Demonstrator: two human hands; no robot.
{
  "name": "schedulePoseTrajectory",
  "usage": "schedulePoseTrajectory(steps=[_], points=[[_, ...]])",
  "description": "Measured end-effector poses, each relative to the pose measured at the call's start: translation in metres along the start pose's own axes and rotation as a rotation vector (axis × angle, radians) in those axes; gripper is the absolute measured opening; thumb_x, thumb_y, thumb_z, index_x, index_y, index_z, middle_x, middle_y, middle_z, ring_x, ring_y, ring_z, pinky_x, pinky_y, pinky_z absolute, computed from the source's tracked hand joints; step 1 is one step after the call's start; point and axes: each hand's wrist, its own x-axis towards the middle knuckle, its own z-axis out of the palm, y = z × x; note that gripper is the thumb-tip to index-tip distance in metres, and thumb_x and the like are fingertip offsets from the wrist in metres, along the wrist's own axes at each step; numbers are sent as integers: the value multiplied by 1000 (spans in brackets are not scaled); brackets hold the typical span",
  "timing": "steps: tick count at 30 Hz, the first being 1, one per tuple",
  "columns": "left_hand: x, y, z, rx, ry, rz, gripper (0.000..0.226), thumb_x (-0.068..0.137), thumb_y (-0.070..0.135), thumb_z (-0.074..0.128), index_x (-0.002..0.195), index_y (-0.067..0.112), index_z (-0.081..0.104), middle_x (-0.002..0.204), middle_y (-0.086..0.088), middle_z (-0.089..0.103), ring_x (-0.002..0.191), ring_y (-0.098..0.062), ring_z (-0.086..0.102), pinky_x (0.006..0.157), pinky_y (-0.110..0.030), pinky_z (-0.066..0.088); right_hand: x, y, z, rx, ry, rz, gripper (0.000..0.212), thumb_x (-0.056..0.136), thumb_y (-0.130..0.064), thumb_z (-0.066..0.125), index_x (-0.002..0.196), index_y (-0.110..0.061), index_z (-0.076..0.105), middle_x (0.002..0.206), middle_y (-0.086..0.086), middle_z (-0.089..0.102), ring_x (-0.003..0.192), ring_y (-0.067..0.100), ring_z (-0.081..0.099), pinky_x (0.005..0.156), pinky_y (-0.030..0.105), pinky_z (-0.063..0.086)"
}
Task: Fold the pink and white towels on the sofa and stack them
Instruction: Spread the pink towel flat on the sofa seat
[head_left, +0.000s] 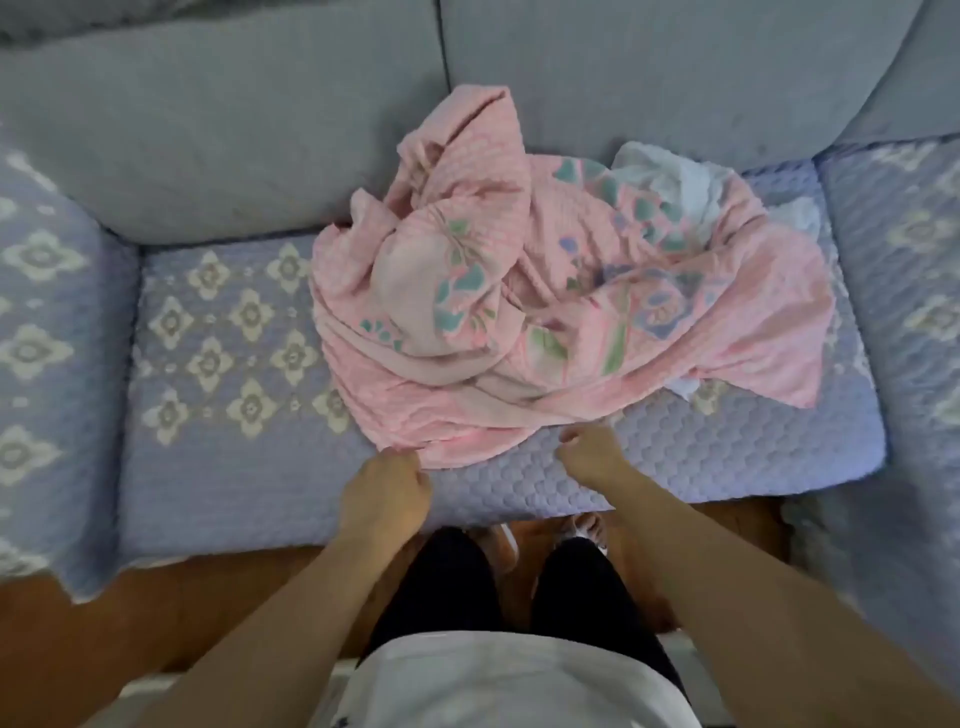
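Head: pink towel (571, 291) crumpled, long axis left-right.

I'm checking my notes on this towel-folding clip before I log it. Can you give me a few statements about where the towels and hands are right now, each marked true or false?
1. The pink towel lies crumpled on the sofa seat. True.
2. The white towel lies on top of the pink towel. False: it lies partly under the pink towel, showing at the back right.
3. The left hand is at the pink towel's near edge. True.
4. The right hand holds the white towel. False: it is beside the pink towel's near edge, far from the white towel.
5. Both towels are folded and stacked. False: neither is folded.
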Motion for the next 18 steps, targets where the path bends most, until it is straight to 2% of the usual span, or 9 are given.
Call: schedulePoseTrajectory(steps=[1,4,6,9,10,13,14,16,18], points=[[9,-9,3,-41,9,-19,25,96,26,45,98,15,67,101,-7,67,95,-29,65,79,-38,52,13,-3,9,207,61,99,25,95,-18,60,118,-8,60,116,10,53,93,23,55,84,34,52],[24,-33,5,-69,24,-26,23,97,22,47,91,12,66,93,-6,67,88,-25,64,75,-36,52,36,-15,10,607,119,207,30,95,-23,60,124,-18,55,126,1,43,110,20,45,103,40,46],[28,-48,4,-77,7,2,21,98,23,47,91,14,64,92,-4,64,85,-22,63,71,-34,50,42,-23,6,754,128,197,33,93,-20,60,126,-19,56,127,1,51,107,17,51,97,35,46],[27,-50,-5,-91,-56,-4,22,99,24,44,92,16,63,97,-3,65,83,-18,58,72,-32,48,32,-35,0,860,193,168,43,91,-16,61,133,-18,56,132,1,57,115,19,57,89,33,47],[22,-45,-11,-94,-97,7,23,99,24,43,96,17,64,102,-4,67,86,-18,59,76,-32,49,18,-39,-2,892,187,154,40,90,-14,62,130,-18,58,127,3,60,109,19,61,85,33,50],[8,-15,-30,-113,-200,114,25,99,25,45,110,16,66,114,-8,67,103,-25,63,91,-36,52,-51,-64,-9,1000,122,137,17,96,-6,59,112,-11,60,90,5,62,64,10,65,85,33,55],[2,-5,-37,-158,-218,160,22,97,25,48,109,17,65,114,-8,67,104,-26,64,91,-38,53,-80,-76,-12,1048,89,133,14,97,-4,57,110,-8,60,85,5,61,62,11,66,86,34,56],[-8,14,-46,-258,-222,245,29,94,27,55,121,18,59,124,-8,61,115,-27,59,98,-40,50,-139,-100,-17,1191,33,101,18,96,0,58,113,0,63,94,13,70,86,21,72,91,39,57],[-18,26,-51,-363,-182,316,64,89,35,66,146,21,40,145,-9,40,134,-26,42,110,-38,39,-195,-126,-21,1290,-13,19,25,93,2,60,118,4,64,104,19,74,101,29,72,95,42,56]])
